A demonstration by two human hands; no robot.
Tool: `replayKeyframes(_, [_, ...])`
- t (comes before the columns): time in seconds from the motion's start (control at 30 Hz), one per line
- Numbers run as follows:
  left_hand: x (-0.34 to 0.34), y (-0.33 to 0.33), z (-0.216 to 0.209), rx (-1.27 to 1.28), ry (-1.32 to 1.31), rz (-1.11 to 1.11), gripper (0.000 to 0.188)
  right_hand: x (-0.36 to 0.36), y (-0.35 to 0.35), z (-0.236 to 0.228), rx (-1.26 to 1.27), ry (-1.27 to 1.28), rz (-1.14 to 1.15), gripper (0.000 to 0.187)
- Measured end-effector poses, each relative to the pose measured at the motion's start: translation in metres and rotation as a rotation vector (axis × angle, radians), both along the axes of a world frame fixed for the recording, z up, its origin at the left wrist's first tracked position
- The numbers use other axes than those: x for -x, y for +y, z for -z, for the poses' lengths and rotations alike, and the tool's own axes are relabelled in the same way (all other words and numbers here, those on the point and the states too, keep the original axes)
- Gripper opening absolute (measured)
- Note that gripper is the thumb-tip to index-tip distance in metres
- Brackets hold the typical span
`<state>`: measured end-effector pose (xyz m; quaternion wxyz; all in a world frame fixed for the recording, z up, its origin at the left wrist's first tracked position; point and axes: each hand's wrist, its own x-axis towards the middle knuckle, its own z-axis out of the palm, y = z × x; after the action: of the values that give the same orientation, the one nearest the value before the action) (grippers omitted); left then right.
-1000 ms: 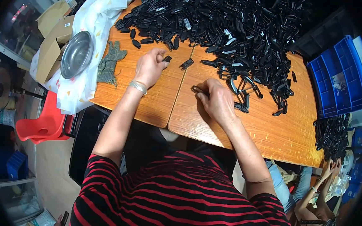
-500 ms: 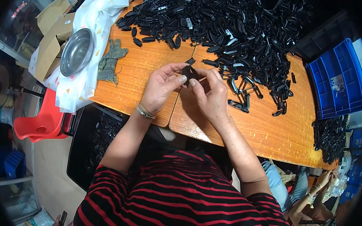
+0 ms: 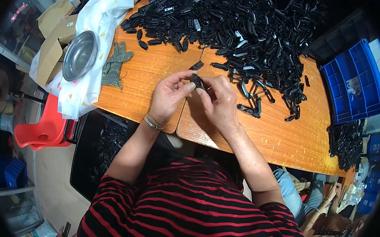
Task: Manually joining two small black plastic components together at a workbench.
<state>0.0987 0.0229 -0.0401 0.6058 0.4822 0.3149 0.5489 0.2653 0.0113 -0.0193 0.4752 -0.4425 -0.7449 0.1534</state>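
Between my two hands, above the near part of the wooden table (image 3: 143,93), is a small black plastic part (image 3: 196,80). My left hand (image 3: 168,95) pinches it from the left with thumb and fingertips. From the other side my right hand (image 3: 220,101) grips it too, thumb against its near face. The fingers cover much of the part, so its full shape is hidden. Just beyond my fingertips another black piece (image 3: 196,66) lies on the table. A large pile of similar black plastic parts (image 3: 231,29) spreads over the far side.
To the left lie a grey knitted glove (image 3: 115,67), a metal bowl (image 3: 80,56) on white sheeting and a cardboard box (image 3: 53,51). A blue crate (image 3: 355,84) stands at the right edge. A red chair (image 3: 44,128) is at lower left; another person's arm (image 3: 325,203) shows at lower right.
The black part has turned between my fingers and shows a different side. Both hands have shifted slightly, the right one bending more around the piece.
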Motion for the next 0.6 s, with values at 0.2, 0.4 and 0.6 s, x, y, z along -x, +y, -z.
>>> replayKeyframes(0.2, [-0.013,-0.022,-0.004,0.016,0.023,-0.116,0.029,0.010,-0.009,0.005,-0.065,-0.068,0.044,0.029])
replayKeyframes(0.4, [-0.008,-0.027,-0.013,0.074,-0.100,-0.015,0.020,0.019,-0.019,0.005,0.021,-0.003,0.126,0.040])
replayKeyframes(0.6, [0.002,-0.033,-0.018,0.099,-0.022,0.050,0.025,0.038,-0.032,0.018,0.285,0.117,-0.042,0.043])
